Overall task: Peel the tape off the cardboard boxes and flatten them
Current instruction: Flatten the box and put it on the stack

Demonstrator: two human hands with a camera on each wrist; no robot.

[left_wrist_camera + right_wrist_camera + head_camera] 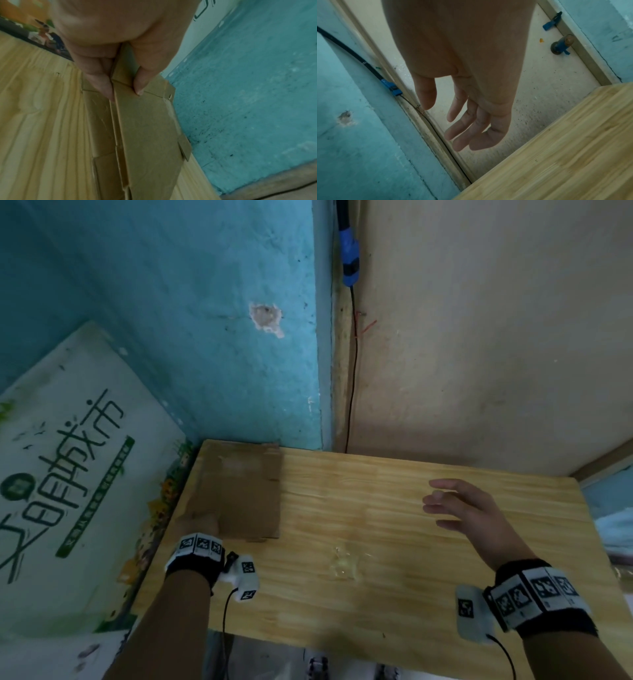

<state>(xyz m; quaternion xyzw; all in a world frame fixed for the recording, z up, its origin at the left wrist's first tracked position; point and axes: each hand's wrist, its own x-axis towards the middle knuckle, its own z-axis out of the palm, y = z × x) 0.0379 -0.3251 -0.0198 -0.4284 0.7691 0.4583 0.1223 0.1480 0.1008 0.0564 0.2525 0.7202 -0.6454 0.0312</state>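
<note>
A rough back room or storage corner, by the look of it. The wall (171,285) is teal plaster, chipped and stained, meeting a grimy cream panel (479,337). A black cable (352,371) with a blue connector (350,261) runs bare down the corner. A printed signboard (68,474) leans beside a plain wooden bench (394,542).
</note>
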